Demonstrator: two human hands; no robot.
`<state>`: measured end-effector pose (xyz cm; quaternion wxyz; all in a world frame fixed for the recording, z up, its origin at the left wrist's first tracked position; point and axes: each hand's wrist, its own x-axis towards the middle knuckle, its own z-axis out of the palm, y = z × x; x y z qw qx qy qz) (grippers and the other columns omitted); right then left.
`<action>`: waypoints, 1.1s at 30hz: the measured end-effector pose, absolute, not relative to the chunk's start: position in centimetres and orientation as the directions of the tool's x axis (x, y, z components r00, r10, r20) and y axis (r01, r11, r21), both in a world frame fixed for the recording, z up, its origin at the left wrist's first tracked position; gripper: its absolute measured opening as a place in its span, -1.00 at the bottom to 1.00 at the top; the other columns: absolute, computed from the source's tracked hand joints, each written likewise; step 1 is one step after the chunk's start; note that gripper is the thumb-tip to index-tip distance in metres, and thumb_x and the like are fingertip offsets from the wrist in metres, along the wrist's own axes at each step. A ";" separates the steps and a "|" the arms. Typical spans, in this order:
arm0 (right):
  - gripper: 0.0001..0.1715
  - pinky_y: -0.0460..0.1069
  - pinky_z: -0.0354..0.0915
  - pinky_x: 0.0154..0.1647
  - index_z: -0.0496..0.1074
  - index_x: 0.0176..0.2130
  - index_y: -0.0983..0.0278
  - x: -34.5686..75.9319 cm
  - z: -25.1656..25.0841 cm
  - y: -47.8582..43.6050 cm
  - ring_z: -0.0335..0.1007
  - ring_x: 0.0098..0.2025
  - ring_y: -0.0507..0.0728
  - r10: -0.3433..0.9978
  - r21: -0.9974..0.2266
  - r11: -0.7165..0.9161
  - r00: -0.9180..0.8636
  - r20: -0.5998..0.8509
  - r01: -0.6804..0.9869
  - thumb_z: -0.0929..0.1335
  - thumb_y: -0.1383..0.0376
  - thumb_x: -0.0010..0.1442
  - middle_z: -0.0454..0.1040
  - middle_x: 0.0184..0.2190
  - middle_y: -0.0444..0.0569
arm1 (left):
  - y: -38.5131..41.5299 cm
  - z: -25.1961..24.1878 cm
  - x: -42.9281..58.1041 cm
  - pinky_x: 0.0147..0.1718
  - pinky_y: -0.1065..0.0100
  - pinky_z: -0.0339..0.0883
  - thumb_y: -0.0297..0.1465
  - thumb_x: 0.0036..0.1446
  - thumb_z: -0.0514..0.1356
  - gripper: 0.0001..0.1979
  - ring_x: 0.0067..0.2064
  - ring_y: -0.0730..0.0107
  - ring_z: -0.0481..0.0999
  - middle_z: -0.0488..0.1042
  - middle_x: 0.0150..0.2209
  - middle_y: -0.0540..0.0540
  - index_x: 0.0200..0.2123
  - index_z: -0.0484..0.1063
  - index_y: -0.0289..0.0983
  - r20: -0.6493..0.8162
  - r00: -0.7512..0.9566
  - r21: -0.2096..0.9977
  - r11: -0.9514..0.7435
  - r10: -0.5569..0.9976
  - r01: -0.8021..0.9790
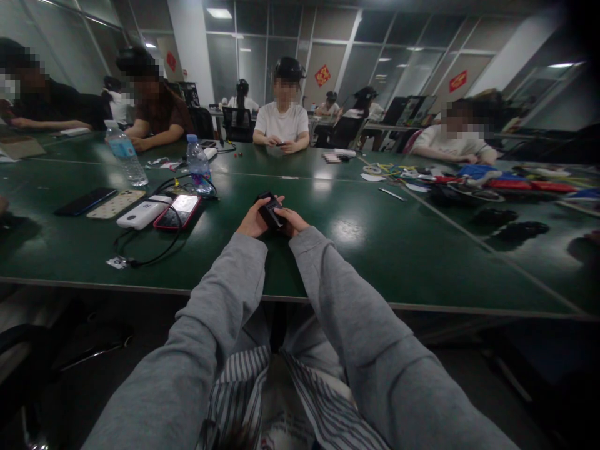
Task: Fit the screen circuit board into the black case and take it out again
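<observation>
Just above the green table, a small black box-shaped device point(270, 211) with faint light markings is held between both hands; its exact kind is not clear. My left hand point(254, 219) wraps its left side, thumb along the upper edge. From the right, my right hand point(291, 221) grips it with the thumb lying over its face. The undersides of the fingers are hidden. To the left of the hands lie a red-edged phone point(177, 211) with a lit screen and a white power bank point(144, 211) with a black cable point(162, 253).
Two water bottles point(125, 153) stand at the left, near a dark phone point(85, 202) and a patterned phone case point(115, 204). A pen point(392, 195) and a heap of cables and coloured items point(492, 178) lie to the right. Several people sit around the green table point(365, 269).
</observation>
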<state>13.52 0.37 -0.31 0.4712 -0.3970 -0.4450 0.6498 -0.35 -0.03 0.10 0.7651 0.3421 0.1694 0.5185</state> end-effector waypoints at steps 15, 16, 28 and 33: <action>-0.55 0.02 0.39 -0.24 0.38 -0.36 0.23 13.0 -2.0 1.5 0.45 -0.38 0.08 0.985 -0.938 -0.045 -0.173 0.016 -0.344 0.55 0.12 -0.20 0.48 -0.47 -0.18 | -0.3 0.3 0.0 0.15 0.23 0.27 -0.35 0.14 0.22 -0.68 0.18 0.26 0.40 0.49 0.10 -0.14 -0.02 0.49 -0.26 0.121 0.370 0.677 0.196 0.921 -0.709; -0.55 0.01 0.39 -0.25 0.37 -0.37 0.23 13.0 -2.1 1.5 0.44 -0.39 0.06 0.986 -0.936 -0.040 -0.168 0.021 -0.350 0.55 0.12 -0.22 0.48 -0.47 -0.18 | -0.3 0.3 0.0 0.15 0.23 0.27 -0.35 0.15 0.22 -0.69 0.18 0.26 0.40 0.49 0.10 -0.14 -0.03 0.49 -0.26 0.123 0.373 0.678 0.197 0.919 -0.708; -0.41 -0.05 0.31 -0.42 0.21 -0.42 0.17 14.2 -1.8 2.3 0.37 -0.46 0.02 0.997 -0.931 0.078 0.031 0.072 -0.357 0.56 0.05 -0.31 0.40 -0.54 -0.28 | 1.1 -0.7 0.9 -0.12 0.31 0.36 -0.27 0.12 0.30 -0.79 -0.20 0.36 0.54 0.57 -0.29 -0.08 -0.21 0.55 -0.26 -0.048 0.336 0.822 0.229 0.941 -0.521; -0.38 -0.09 0.24 -0.48 0.18 -0.42 0.17 15.1 -1.7 3.0 0.32 -0.49 -0.01 0.990 -0.932 0.121 0.113 0.086 -0.343 0.56 0.05 -0.32 0.32 -0.56 -0.32 | 1.6 -1.4 1.8 -0.16 0.33 0.30 -0.22 -0.02 0.40 -0.72 -0.27 0.42 0.51 0.56 -0.31 -0.07 -0.29 0.52 -0.26 -0.036 0.248 0.863 0.155 0.968 -0.481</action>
